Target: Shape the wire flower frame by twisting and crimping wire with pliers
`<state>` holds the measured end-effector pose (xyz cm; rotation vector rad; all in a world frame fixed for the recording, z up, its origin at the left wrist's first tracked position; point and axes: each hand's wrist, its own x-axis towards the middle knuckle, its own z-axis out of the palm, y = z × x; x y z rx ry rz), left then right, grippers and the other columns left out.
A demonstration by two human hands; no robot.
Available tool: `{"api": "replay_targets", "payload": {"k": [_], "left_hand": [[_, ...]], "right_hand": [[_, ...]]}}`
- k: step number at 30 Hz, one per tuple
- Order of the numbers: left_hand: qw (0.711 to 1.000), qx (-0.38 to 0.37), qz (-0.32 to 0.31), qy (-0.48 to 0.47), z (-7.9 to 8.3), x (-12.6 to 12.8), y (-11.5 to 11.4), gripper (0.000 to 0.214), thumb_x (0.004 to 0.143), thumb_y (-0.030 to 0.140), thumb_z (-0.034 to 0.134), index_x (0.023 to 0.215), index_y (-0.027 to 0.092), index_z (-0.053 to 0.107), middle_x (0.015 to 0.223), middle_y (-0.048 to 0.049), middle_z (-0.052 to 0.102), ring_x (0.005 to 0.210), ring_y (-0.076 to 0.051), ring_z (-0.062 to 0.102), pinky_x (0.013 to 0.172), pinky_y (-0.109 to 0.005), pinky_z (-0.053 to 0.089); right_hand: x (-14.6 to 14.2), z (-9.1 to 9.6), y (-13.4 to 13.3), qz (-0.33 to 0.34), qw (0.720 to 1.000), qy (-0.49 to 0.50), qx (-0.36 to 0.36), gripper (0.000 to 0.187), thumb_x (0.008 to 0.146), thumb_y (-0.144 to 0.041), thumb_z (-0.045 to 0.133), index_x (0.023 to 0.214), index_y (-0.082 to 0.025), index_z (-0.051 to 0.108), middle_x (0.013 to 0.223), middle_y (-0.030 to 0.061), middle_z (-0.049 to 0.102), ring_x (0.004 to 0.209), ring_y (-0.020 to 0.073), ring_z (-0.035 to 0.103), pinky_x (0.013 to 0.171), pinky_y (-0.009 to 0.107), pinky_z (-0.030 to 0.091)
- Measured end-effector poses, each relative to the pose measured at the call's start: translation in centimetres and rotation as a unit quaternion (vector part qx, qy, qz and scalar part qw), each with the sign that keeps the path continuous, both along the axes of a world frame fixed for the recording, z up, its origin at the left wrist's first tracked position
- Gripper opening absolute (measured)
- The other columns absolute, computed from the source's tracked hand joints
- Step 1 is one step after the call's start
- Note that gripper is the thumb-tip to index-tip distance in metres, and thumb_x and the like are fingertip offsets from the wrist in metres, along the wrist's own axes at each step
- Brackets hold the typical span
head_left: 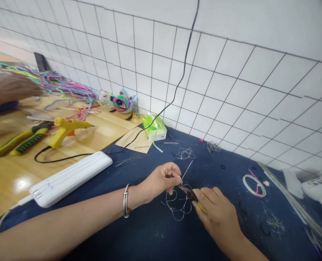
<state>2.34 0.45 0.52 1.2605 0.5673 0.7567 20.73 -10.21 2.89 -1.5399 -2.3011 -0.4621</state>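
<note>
My left hand (163,179) is pinched on a thin wire piece (177,203) that loops into petal shapes on the dark blue cloth (150,232). A metal bangle sits on that wrist. My right hand (217,214) is closed round small pliers (189,194) with a yellow handle. The pliers' tip meets the wire just under my left fingers. A straight wire end sticks up past my left thumb.
A white power strip (70,177), a yellow glue gun (65,128) and yellow-green pliers (16,141) lie at the left on the wooden table. Another person's hand (5,92) hovers over coloured cords (54,81). A green tissue pack (155,127), loose wire tangles (186,153) and a tape ring (253,185) lie nearby.
</note>
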Motion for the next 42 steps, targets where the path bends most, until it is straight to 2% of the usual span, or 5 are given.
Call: {"api": "replay_targets", "payload": {"k": [8, 18, 29, 36, 42], "left_hand": [[1.0, 0.025, -0.002, 0.002, 0.3, -0.2, -0.1, 0.014, 0.077, 0.021, 0.059, 0.083, 0.015, 0.048, 0.065, 0.0042, 0.054, 0.04, -0.002, 0.046, 0.041, -0.015, 0.032], [1.0, -0.012, 0.006, -0.009, 0.3, -0.2, 0.1, 0.017, 0.074, 0.021, 0.061, 0.084, 0.015, 0.049, 0.067, 0.0033, 0.055, 0.04, -0.002, 0.046, 0.04, -0.015, 0.032], [1.0, 0.004, 0.018, 0.008, 0.3, -0.1, 0.0, 0.015, 0.075, 0.022, 0.06, 0.082, 0.015, 0.049, 0.063, 0.0054, 0.052, 0.041, -0.003, 0.047, 0.041, -0.016, 0.032], [0.999, 0.031, 0.024, 0.014, 0.6, -0.1, -0.3, 0.014, 0.076, 0.023, 0.059, 0.081, 0.015, 0.049, 0.059, 0.0062, 0.049, 0.04, -0.003, 0.046, 0.041, -0.015, 0.032], [0.999, 0.042, 0.021, 0.015, 1.0, -0.1, -0.4, 0.014, 0.076, 0.023, 0.059, 0.081, 0.016, 0.048, 0.06, 0.0064, 0.049, 0.04, -0.003, 0.046, 0.041, -0.015, 0.032]], "right_hand": [[0.1, -0.3, 0.0, -0.013, 0.996, 0.072, -0.057, 0.02, 0.084, -0.023, 0.05, 0.101, -0.021, 0.059, 0.087, 0.0029, 0.06, 0.076, 0.0153, 0.05, 0.071, 0.028, 0.041], [0.4, -0.1, -0.1, 0.013, 0.996, -0.051, 0.074, 0.028, 0.082, -0.018, 0.054, 0.11, -0.016, 0.059, 0.087, 0.006, 0.061, 0.073, 0.0155, 0.05, 0.069, 0.031, 0.04], [1.0, -0.5, -0.3, 0.017, 0.986, -0.131, 0.106, 0.038, 0.08, -0.013, 0.056, 0.117, -0.018, 0.054, 0.094, 0.005, 0.062, 0.073, 0.0158, 0.05, 0.063, 0.032, 0.036], [1.0, -0.5, -0.3, 0.023, 0.988, -0.114, 0.099, 0.034, 0.081, -0.013, 0.053, 0.115, -0.017, 0.055, 0.092, 0.0056, 0.061, 0.073, 0.0147, 0.051, 0.064, 0.031, 0.038], [0.7, -0.5, 0.0, 0.032, 0.996, -0.063, 0.054, 0.026, 0.083, -0.017, 0.051, 0.109, -0.016, 0.059, 0.085, 0.0059, 0.061, 0.074, 0.0151, 0.052, 0.068, 0.03, 0.041]]}}
